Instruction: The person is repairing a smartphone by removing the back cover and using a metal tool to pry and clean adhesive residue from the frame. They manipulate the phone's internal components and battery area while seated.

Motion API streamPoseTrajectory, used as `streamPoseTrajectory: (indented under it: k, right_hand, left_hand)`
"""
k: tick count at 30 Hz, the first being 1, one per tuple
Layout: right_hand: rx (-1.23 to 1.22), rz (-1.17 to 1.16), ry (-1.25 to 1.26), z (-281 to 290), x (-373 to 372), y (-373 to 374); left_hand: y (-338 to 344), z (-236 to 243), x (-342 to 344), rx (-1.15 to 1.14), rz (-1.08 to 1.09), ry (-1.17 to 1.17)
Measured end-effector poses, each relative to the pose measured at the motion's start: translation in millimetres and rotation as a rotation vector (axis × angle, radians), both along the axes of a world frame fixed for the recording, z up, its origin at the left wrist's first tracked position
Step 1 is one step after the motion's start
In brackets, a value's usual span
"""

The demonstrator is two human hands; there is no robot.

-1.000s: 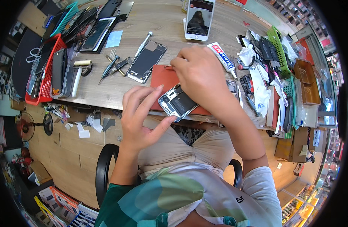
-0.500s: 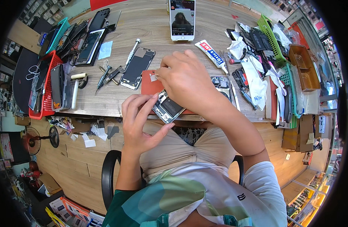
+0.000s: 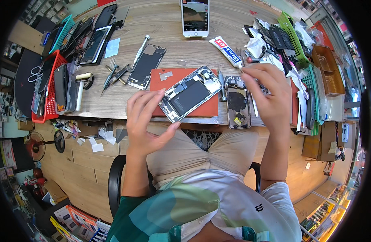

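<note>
On a red-brown mat point(image 3: 155, 82) lies an opened phone point(image 3: 189, 97), tilted, its black battery and inner parts showing. My left hand point(image 3: 144, 121) grips its lower left end, fingertips on the upper edge and thumb at the lower corner. My right hand point(image 3: 270, 94) is farther right, thumb and forefinger pinched at the near end of thin dark tweezers point(image 3: 240, 56) beside a glue tube point(image 3: 225, 51). A small metal plate point(image 3: 166, 76) rests on the mat above the phone. Below the right fingers is a second opened phone housing point(image 3: 238, 103); a screwdriver point(image 3: 222, 84) lies between the two.
A detached phone screen point(image 3: 146, 66), a silver screwdriver point(image 3: 141, 52) and small tools point(image 3: 113, 78) lie left of the mat. A phone point(image 3: 195, 18) stands upright at the back. Cluttered baskets, red point(image 3: 52, 94) and green point(image 3: 294, 38), flank the table.
My right hand has moved from over the phone to the tweezers on the right. The small metal plate, earlier by its fingertips, lies on the mat. My left hand stays on the phone.
</note>
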State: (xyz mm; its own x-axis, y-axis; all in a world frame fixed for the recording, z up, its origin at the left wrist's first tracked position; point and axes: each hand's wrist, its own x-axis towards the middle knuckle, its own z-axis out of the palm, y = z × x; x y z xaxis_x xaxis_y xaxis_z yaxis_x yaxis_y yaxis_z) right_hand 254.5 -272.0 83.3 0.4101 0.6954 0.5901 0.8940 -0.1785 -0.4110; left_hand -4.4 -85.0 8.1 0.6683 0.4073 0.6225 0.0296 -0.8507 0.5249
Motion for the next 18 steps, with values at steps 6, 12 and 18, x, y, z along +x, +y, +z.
streamPoseTrajectory:
  k: [6,12,18]
  right_hand:
    - [0.100,-0.276,0.150,-27,31,-67]
    - [0.193,-0.429,0.221,-58,31,-90]
    - [0.243,-0.405,0.104,-76,26,-93]
  left_hand:
    - [25,-3,9,-0.206,0.156,-0.095]
    - [40,15,27,-0.296,0.216,0.089]
    - [40,27,33,-0.357,0.221,0.172]
